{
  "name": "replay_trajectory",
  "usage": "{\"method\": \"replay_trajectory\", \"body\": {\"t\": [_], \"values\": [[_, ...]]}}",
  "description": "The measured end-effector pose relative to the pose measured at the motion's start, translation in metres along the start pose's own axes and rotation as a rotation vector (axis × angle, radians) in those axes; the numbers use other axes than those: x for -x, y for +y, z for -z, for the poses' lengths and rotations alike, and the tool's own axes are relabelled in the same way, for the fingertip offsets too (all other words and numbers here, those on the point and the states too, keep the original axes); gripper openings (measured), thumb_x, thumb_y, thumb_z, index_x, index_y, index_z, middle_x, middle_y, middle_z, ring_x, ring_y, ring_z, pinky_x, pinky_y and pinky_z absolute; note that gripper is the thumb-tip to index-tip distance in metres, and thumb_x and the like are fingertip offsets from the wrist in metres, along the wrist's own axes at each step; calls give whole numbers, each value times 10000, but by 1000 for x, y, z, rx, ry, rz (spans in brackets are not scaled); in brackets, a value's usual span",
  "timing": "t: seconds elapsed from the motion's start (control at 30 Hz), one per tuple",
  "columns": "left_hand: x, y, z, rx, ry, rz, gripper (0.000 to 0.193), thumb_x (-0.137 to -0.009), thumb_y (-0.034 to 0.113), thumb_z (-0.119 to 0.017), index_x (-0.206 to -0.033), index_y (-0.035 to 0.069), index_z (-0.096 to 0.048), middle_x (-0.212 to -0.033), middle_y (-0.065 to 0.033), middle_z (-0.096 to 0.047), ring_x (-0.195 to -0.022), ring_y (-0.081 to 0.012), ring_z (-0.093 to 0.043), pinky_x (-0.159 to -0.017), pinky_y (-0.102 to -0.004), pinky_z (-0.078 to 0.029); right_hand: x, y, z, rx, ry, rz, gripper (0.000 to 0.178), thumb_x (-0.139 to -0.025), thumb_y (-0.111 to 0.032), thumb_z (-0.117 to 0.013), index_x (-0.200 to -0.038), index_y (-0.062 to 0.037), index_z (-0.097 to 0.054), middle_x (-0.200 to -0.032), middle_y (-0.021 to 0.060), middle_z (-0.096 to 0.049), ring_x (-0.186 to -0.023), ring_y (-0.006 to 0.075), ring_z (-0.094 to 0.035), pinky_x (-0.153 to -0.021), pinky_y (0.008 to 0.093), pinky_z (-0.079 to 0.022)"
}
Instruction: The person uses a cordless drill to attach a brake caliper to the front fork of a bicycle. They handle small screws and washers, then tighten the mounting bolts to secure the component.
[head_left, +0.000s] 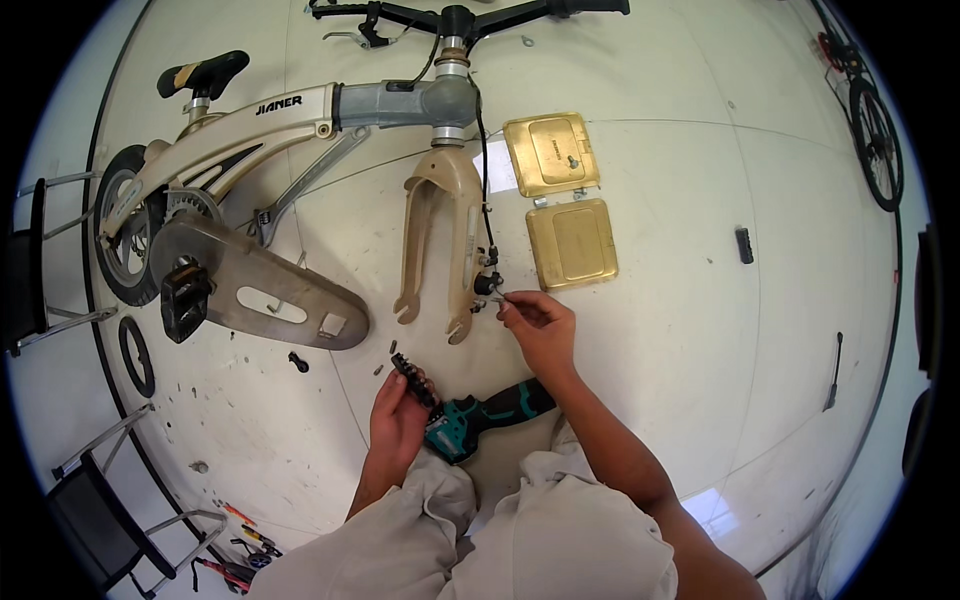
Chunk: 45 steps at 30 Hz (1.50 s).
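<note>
A beige bicycle frame (305,110) lies before me with its wheel-less front fork (425,190) pointing my way. At the lower right of the fork hangs a black brake caliper (487,284) on its cable. My right hand (545,330) is closed in a pinch against the caliper's near side; a small light metal piece shows at the fingertips, its kind unclear. Held in my closed left hand (400,415) is a black bit holder (414,378) lined with driver bits. A teal and black cordless drill (458,430) rests just right of that hand, near my knees.
A golden metal case (572,243) lies unfolded beyond my right hand. An adjustable wrench (266,225) leans by the frame, above the chain guard (310,300). Two small bits (392,347) are on the floor. Chairs (105,515) stand left; another bicycle wheel (876,145) is far right.
</note>
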<state>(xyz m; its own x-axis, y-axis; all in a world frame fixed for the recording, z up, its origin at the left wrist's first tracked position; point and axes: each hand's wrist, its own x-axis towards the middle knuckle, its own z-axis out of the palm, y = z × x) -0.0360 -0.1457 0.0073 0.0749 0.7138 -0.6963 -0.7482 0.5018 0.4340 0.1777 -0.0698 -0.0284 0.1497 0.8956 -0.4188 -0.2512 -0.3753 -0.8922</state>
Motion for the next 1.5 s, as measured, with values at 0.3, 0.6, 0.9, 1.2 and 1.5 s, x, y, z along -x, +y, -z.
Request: {"method": "replay_trajectory", "body": {"t": [0.3, 0.6, 0.9, 1.2, 1.5], "values": [[2, 3, 1, 29, 29, -31, 199, -943, 211, -515, -1060, 50, -501, -966, -74, -541, -881, -200, -515, -755, -338, -432, 1, 11, -3, 28, -26, -3, 148, -832, -4, -670, -974, 36, -662, -846, 55, -681, -753, 85, -637, -703, 217, -516], [-1, 0, 3, 23, 38, -13, 197, -946, 208, -510, -1060, 48, -507, -965, -78, -548, -876, -199, -526, -756, -342, -439, 2, 11, -1, 243, -26, 262, 152, -790, 21, -697, -940, 26, -681, -868, 99, -693, -746, 127, -661, -687, 237, -530], [-3, -3, 0, 3, 36, -6, 208, -948, 209, -509, -1072, 41, -508, -982, -77, -563, -873, -200, -544, -758, -353, -448, -1, 5, 0, 348, -21, 326, 153, -779, 30, -702, -932, 21, -688, -893, 120, -693, -750, 155, -671, -685, 249, -538], [5, 22, 29, -122, 219, -208, 168, -950, 155, -520, -1067, 40, -554, -934, -46, -611, -844, -152, -578, -763, -313, -472, -2, 0, -1, 385, -139, 309, 225, -783, 32, -692, -1006, 8, -672, -948, 128, -685, -789, 173, -669, -712, 257, -537], [-6, 33, 94, -1029, 522, -480, 229, -920, 85, -557, -1116, -25, -605, -928, -57, -634, -763, -115, -554, -678, -264, -469, 26, 3, 14, 597, -171, 179, 420, -773, -31, -702, -1167, 0, -563, -939, 135, -656, -764, 208, -653, -713, 304, -534]]}}
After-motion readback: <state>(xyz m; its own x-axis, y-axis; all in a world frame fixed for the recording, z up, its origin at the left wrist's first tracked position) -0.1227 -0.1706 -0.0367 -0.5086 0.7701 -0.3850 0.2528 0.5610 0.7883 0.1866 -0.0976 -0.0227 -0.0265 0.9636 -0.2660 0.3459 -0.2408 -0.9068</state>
